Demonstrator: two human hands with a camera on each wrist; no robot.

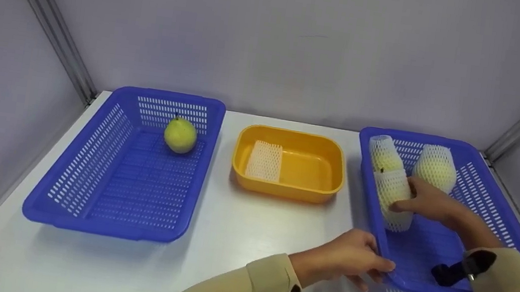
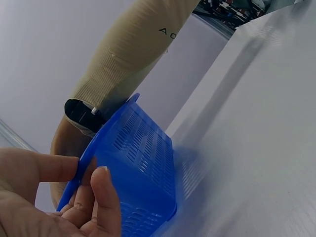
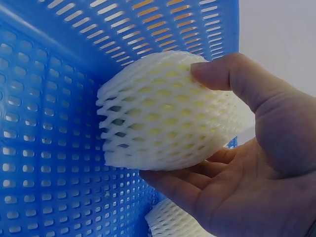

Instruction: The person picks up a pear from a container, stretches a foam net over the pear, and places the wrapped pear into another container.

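Observation:
My right hand grips a pear in a white foam net at the left wall of the right blue basket. In the right wrist view the thumb lies on top of the netted pear and the fingers pass beneath it. Just behind it is a second netted pear, and a third netted pear sits further right. With thumb and fingers, my left hand pinches the basket's rim at its near left corner; the left wrist view shows the thumb on the rim.
To the left stands another blue basket with one bare yellow-green pear in it. Between the baskets, a yellow tub holds an empty foam net. Pale walls enclose the white table at the back and sides.

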